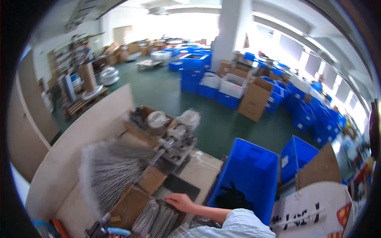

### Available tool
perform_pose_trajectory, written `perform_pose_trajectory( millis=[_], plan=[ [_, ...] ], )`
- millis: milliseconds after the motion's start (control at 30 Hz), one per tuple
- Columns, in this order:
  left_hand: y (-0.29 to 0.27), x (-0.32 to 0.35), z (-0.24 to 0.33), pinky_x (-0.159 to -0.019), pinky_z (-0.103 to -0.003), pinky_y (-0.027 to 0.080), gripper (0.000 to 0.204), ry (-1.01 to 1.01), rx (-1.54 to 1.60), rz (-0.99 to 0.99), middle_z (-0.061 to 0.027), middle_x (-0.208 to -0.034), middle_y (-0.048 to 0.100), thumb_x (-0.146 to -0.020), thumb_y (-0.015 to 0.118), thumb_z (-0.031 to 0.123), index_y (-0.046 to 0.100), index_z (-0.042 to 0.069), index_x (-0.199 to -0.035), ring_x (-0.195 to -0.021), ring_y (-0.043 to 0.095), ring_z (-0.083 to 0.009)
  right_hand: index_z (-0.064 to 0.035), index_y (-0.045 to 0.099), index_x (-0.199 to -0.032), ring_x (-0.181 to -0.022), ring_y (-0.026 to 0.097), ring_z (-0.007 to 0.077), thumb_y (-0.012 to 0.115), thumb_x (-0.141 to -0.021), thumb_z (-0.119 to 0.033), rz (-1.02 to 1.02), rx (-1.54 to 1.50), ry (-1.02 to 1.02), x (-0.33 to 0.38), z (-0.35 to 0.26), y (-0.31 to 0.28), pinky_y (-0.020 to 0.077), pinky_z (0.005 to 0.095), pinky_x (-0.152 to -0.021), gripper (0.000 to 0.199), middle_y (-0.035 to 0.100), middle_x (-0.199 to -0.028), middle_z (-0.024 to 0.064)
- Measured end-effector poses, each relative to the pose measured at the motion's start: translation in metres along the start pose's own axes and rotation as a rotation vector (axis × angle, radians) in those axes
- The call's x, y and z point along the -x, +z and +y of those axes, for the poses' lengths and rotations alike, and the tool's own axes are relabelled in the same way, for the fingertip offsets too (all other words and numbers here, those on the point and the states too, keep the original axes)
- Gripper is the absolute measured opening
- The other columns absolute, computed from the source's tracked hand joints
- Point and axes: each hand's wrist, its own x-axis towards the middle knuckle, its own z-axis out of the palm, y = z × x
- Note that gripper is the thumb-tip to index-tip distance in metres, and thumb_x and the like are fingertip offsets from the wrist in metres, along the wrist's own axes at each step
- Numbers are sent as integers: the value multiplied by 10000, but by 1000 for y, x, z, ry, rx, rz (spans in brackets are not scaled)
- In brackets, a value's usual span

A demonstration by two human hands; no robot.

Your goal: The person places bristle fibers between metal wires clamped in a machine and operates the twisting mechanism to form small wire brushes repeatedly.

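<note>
My right hand [182, 202] reaches in from the lower right, its arm in a light blue sleeve [246, 224]. Its fingers look drawn together at the upper end of the bundles of thin grey wires [156, 218]; what is between the fingers is too small and blurred to make out. These bundles lie lengthwise beside a brown cardboard piece [129, 204]. To the left, a large fan of loose grey wires [113, 170] spreads over the bench. Beyond my hand lies a dark flat mat [180, 187]. My left hand is not in view.
A white and metal bench machine [178, 142] stands at the bench's far edge, by a cardboard box [141, 133] of parts. A curved pale panel [85, 127] borders the left. A deep blue bin [254, 170] holding something black stands right. Blue crates [194, 75] fill the room's back.
</note>
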Motion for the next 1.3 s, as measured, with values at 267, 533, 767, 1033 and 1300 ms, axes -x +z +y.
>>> perform_pose_trajectory(
  millis=[267,533,767,1033,1300],
  plan=[
    [67,-105,-25,-795,-368,438,275,-886,1107,-250,-120,-911,598,-877,524,248,610,-1,-955,-848,558,-222,-10,610,-924,-825,587,310,573,-841,-138,66,-107,-127,4,0,15,473,367,-721,157,607,-874,136],
    [33,-2,-52,-703,-359,404,230,-763,1126,-155,-69,-769,539,-901,505,252,559,31,-868,-729,492,-199,-8,594,-843,-790,555,342,552,-828,-155,97,-199,-164,0,-13,28,445,407,-692,154,575,-796,151],
    [87,-42,-30,-589,-330,390,268,-895,1252,-269,-37,-682,504,-917,474,281,509,78,-744,-611,450,-168,6,583,-767,-775,534,345,537,-819,-164,144,-325,-207,-10,5,49,429,423,-666,184,557,-757,156],
    [136,-83,-5,-609,-320,400,216,-880,1372,-485,-40,-714,516,-911,478,258,511,66,-816,-628,459,-160,15,557,-718,-757,528,343,532,-821,-195,157,-399,-205,-9,4,57,423,424,-662,236,526,-735,170],
    [184,-125,9,-630,-310,410,183,-890,1513,-664,-43,-747,527,-905,481,234,512,54,-889,-645,468,-152,-13,634,-775,-631,575,275,477,-897,-357,117,-317,-207,-13,-2,62,441,369,-554,397,610,-755,139]
  ],
)
